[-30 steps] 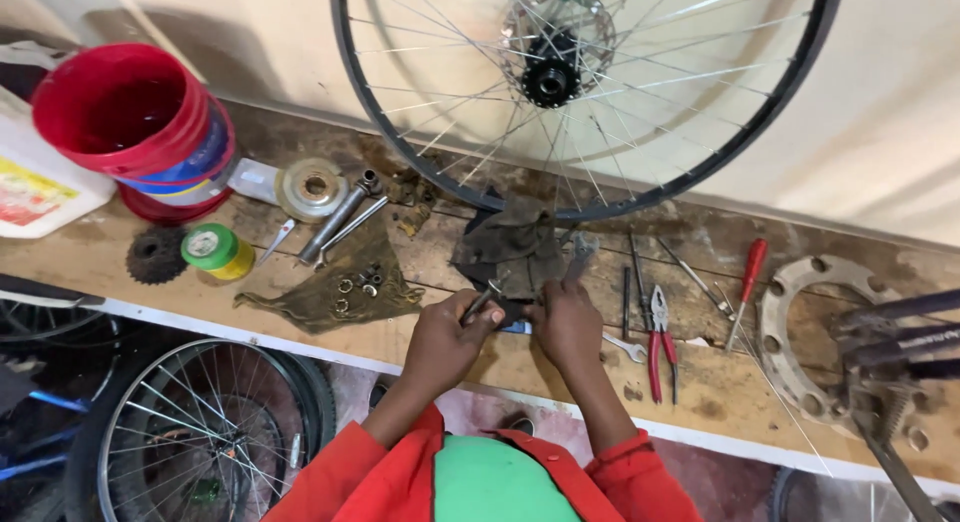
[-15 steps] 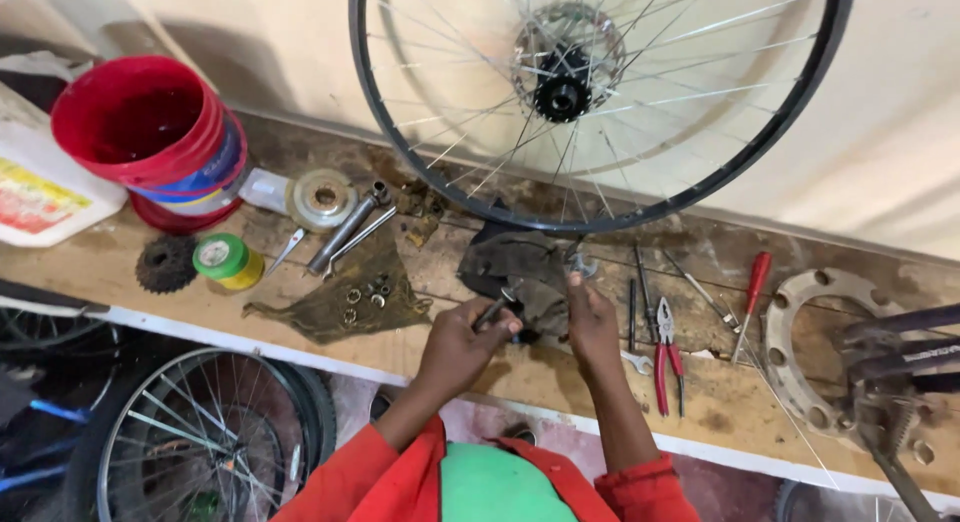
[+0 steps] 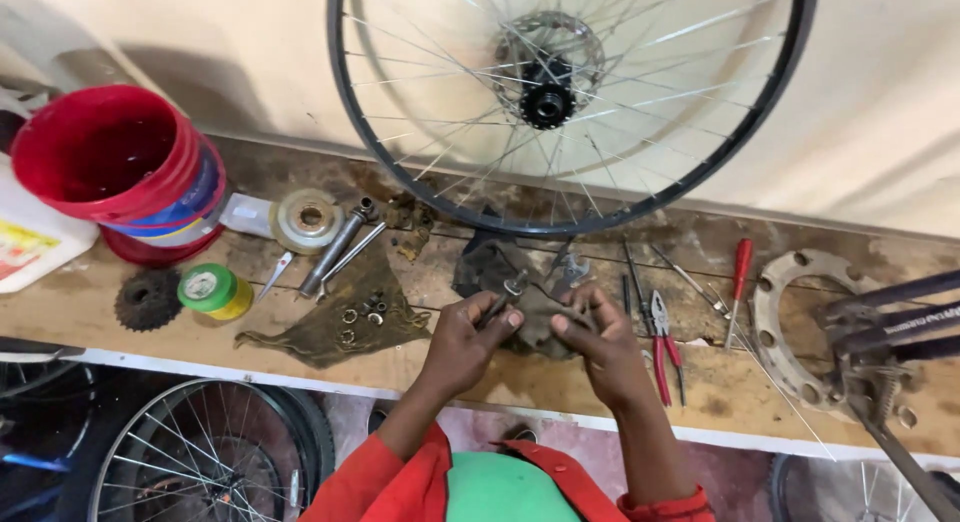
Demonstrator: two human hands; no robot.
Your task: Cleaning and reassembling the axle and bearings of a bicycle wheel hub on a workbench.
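Note:
Over the wooden workbench [image 3: 120,347], both hands meet at the middle. My left hand [image 3: 470,337] grips a short metal rod-like part [image 3: 503,297] whose end pokes up between the fingers. A dirty brown rag [image 3: 540,317] is bunched in my right hand [image 3: 595,337] and pressed against that part. A bicycle wheel [image 3: 560,92] with a black rim and silver spokes leans on the wall just behind the hands.
Red stacked buckets [image 3: 110,172] stand at the left, with a sprocket [image 3: 147,300], a green tape roll [image 3: 212,290], a metal disc [image 3: 307,219] and a greasy cloth holding small nuts [image 3: 350,317]. Red-handled pliers [image 3: 662,342], a screwdriver [image 3: 738,277] and a metal ring [image 3: 800,332] lie right.
Both hands have lifted slightly off the bench and drawn toward me, and the rag is now bunched around the metal part. The view has shifted left and closer.

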